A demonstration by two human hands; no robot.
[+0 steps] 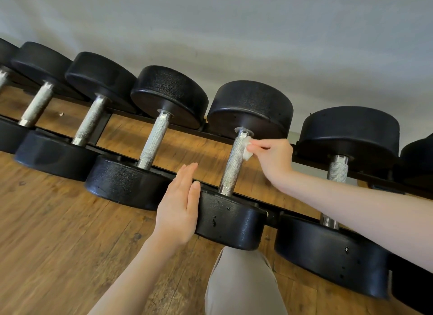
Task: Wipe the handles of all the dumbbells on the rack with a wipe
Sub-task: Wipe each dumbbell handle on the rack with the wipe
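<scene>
Wiping a dumbbell handle on the rack (pixel 210 135) with a small white wipe (pixel 247 148).

The right hand (pixel 274 160) pinches the wipe in its fingertip grip and presses it to the right side of the knurled handle (pixel 234 162), near the far end by the collar. The left hand (pixel 178 204), fingers straight and holding nothing, rests flat against the left face of that dumbbell's near head (pixel 232 218). More dumbbells sit left and right along the rack.

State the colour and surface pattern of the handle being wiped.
Silver metal with fine cross-hatched knurling, the handle shows best in the head view.
</scene>
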